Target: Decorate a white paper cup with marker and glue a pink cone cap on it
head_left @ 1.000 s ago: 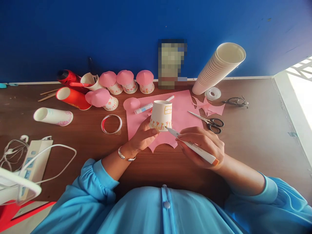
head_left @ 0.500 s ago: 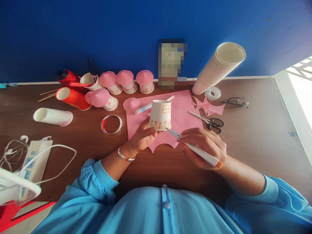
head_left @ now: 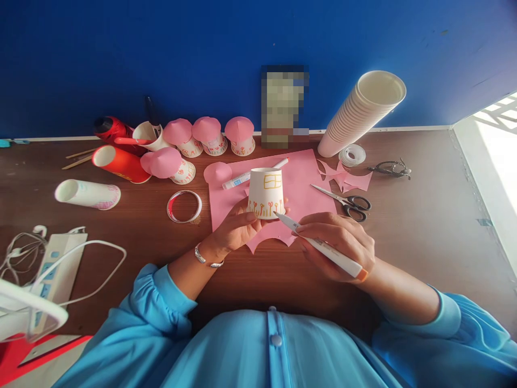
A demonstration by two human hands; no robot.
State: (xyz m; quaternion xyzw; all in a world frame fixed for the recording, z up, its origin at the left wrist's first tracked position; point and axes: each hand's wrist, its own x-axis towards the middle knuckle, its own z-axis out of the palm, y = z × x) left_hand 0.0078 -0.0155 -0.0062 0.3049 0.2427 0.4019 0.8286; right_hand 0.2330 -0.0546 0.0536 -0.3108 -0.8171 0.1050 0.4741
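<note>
A white paper cup, upside down, bears a yellow window drawing and a row of orange and yellow flowers near its wide rim. My left hand grips it by the lower part, fingers partly hidden behind it. In my right hand is a white marker with an orange end, its tip at the cup's lower edge. Beneath them lies a pink paper sheet with curved cut-outs, and a glue tube and another marker rest on it behind the cup.
Black-handled scissors, pink scraps and a tall cup stack are at the right. Several cups with pink cone tops, a red cup and a tape ring are at the left, beyond a power strip.
The cup has turned slightly in my left hand, its window drawing shifting left. More of my left fingertips shows at its right side. The marker tip stays near the rim.
</note>
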